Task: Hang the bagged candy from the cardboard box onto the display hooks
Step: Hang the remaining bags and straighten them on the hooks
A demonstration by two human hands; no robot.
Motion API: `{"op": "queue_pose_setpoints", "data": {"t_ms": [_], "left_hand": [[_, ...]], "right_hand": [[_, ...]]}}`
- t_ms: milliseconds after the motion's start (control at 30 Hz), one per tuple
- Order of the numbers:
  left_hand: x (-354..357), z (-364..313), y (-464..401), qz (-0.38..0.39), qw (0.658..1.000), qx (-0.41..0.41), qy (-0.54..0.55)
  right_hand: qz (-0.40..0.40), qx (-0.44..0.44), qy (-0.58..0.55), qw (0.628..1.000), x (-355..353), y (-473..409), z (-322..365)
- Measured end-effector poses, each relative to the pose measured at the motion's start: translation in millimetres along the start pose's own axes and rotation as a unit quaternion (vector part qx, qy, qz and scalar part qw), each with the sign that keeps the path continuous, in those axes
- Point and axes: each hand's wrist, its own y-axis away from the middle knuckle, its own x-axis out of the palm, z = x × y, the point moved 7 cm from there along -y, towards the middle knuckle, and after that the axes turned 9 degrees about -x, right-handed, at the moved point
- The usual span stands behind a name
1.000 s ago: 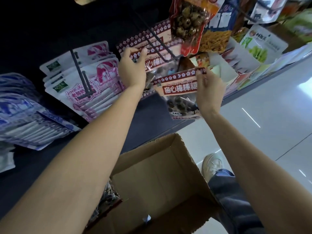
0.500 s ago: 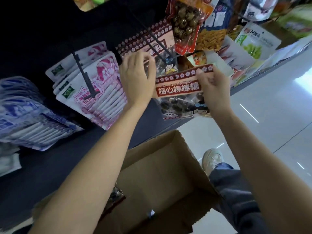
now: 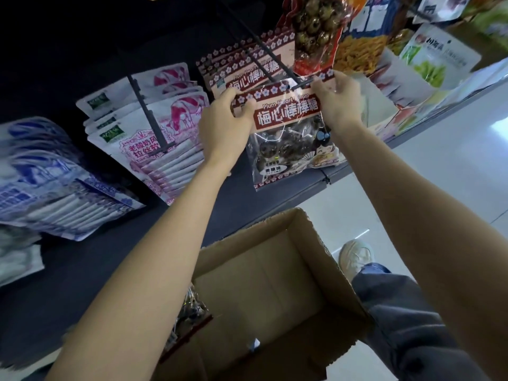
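A clear bag of plum lollipops (image 3: 288, 127) with a dark red flowered header hangs between my hands. My left hand (image 3: 224, 125) pinches its top left corner and my right hand (image 3: 339, 99) pinches its top right corner. The header sits right at the tip of a dark display hook (image 3: 264, 61), on which several identical bags (image 3: 242, 64) hang behind. Below stands the open cardboard box (image 3: 275, 270), with a few more bags (image 3: 189, 309) at its left side.
Pink-and-white bags (image 3: 154, 138) hang on a hook to the left, blue-and-white ones (image 3: 41, 171) farther left. Other snack bags (image 3: 316, 31) hang above and to the right. My leg and shoe (image 3: 354, 257) stand right of the box on a pale floor.
My left hand left the hung bags and took the bag's left corner. Both hands have brought the bag up to the hook's tip.
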Motion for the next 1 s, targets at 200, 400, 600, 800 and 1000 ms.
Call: {"op": "queue_pose_setpoints", "data": {"t_ms": [200, 400, 600, 800, 1000], "left_hand": [[-3, 1, 0, -0.023, 0.998, 0.049, -0.031], [-3, -13, -5, -0.084, 0.967, 0.204, -0.128], [27, -6, -22, -0.069, 0.852, 0.233, -0.463], [28, -15, -26, -0.059, 0.833, 0.198, -0.513], [12, 1, 53, -0.037, 0.904, 0.324, -0.278]], "right_hand": [[-0.001, 0.005, -0.005, 1.0, 3, 1, -7], [0.006, -0.028, 0.007, 1.0, 21, -25, -8], [-0.016, -0.102, 0.095, 0.99, 52, -72, 16], [-0.053, -0.079, 0.142, 0.985, 44, -68, 13], [-0.081, -0.032, 0.009, 0.996, 6, 48, -25]]}}
